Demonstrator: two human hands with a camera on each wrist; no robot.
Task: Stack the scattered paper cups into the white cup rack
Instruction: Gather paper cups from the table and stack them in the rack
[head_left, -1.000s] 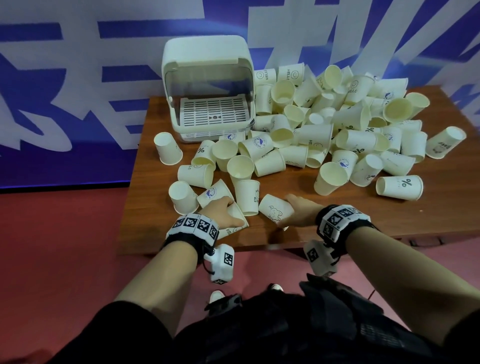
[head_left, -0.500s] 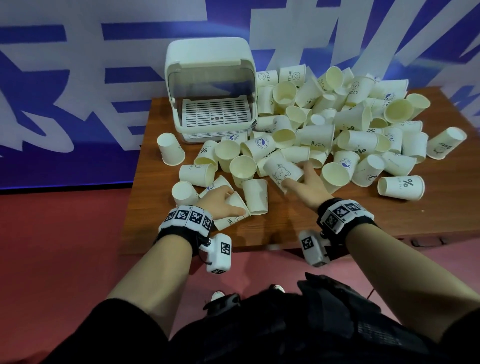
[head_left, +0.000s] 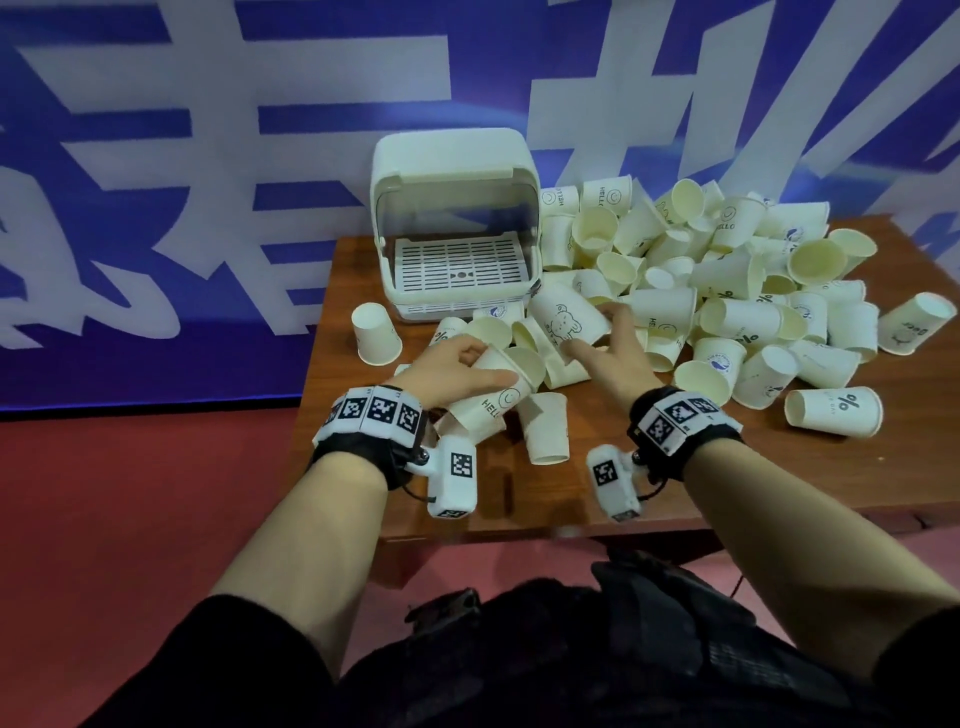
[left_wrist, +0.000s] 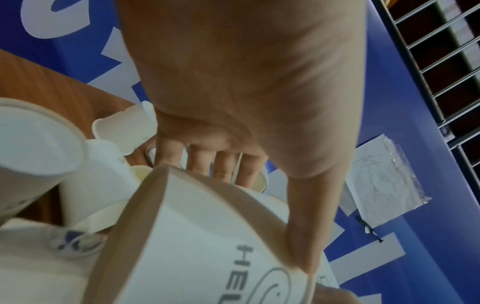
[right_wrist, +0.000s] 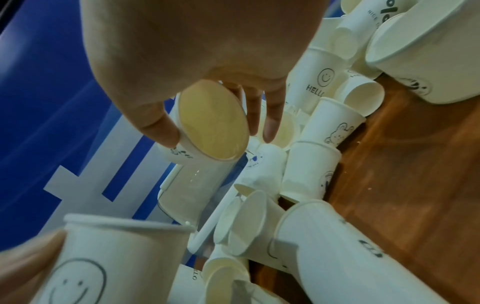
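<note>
Head view: right hand, up off the table edge since 1 s ago, now pinching bear cup just short of white cup rack; left hand clamped round HELLO cup. Both lifted, rack unfilled.

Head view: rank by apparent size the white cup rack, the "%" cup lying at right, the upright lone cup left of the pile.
1. white cup rack, clearly largest.
2. "%" cup and upright lone cup: too alike to rank; the "%" cup only looks bigger, lying nearer the camera.
</note>
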